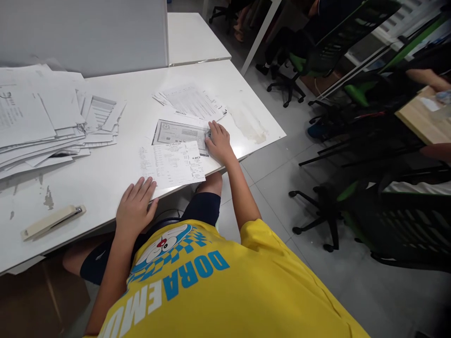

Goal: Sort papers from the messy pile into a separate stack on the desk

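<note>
Printed sheet (pixel 175 164) lying flat near the table's (pixel 105 183) near edge, long axis running left to right, second grey-printed sheet (pixel 181 134) just beyond it, touching. Left hand (pixel 136 206) resting at the near-left corner of the near sheet, fingers loosely spread and flat, gripping nothing. Right hand (pixel 218 141) further off to the right, fingers curled down on the far sheet's right end, over something small and indistinct. Stapler (pixel 52 220) well off left; paper pile (pixel 38 122) far left.
</note>
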Tool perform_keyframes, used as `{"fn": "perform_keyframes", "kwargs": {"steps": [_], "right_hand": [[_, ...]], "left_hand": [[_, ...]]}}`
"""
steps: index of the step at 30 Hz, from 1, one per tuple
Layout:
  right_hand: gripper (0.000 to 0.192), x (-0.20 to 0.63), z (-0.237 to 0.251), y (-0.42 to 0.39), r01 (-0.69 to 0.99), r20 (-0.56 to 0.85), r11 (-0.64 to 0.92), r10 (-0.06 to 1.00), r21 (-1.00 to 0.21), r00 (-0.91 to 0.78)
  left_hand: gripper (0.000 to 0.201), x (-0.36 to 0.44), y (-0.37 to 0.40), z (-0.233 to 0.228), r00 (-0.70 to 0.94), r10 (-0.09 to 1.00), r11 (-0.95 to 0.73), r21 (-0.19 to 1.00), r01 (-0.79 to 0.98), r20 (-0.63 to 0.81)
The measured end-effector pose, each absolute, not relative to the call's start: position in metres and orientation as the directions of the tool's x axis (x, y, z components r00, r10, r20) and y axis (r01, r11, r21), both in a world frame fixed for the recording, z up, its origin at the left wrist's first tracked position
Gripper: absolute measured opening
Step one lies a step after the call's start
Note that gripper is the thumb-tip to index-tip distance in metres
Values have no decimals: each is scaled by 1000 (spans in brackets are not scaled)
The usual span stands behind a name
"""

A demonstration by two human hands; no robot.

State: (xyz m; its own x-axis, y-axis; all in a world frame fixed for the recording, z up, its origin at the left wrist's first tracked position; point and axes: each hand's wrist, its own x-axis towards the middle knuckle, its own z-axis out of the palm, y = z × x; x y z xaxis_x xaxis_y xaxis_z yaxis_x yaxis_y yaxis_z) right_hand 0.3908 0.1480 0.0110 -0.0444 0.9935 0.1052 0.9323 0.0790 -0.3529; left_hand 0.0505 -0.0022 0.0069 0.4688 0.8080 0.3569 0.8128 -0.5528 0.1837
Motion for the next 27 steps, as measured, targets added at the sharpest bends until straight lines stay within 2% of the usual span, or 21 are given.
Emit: {"fn": "perform_keyframes", "kwargs": {"steps": [5,10,18,27], "right_hand": [[79,391,9,158,929,117,147,987,-340,-113],[77,389,9,154,924,114,156,986,-350,-123],[76,386,6,147,927,129,166,983,-335,-129],[73,396,-5,148,909,164,211,973,-360,-161]], "left_hand": [[60,52,-3,7,465,806,-550,169,818,367],[60,53,-6,9,453,826,-534,209,820,336],[55,54,-10,11,466,831,-527,163,834,304],[55,56,-14,10,449,850,-506,190,841,275]]}}
